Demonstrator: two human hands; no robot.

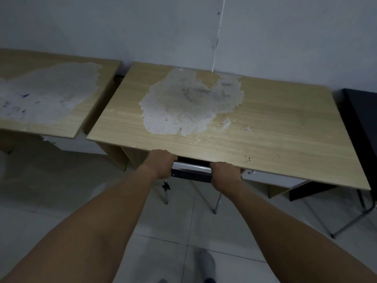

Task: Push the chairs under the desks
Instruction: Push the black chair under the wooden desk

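— What do we have at the far left?

— We see a second wooden counter (51,94) against the grey wall (142,27), its top worn to a large pale patch with blue marks. A narrow gap separates it from the counter (265,123) in front of us, which carries a similar pale patch near its middle.

— And our hands?

— Both our arms reach forward and down. Our left hand (161,163) sits at the left end of the chair (190,171) backrest, a black bar with a bright metal strip, and its fingers are wrapped around that end, though they curl out of sight. Our right hand (225,174) holds the right end of the same bar, fingers closed over it, tips hidden beneath.

— Where is the chair itself?

— The chair is almost wholly under the counter before us. Only the top of its back shows at the front edge, touching or just below the counter lip; we cannot tell which. Two thin metal legs (217,201) stand on the tiled floor (61,201) beneath.

— Anything to the right?

— A dark table (361,119) stands just beside the counter, with a thin metal frame below it. A grey shoe (206,262) shows at the bottom edge.
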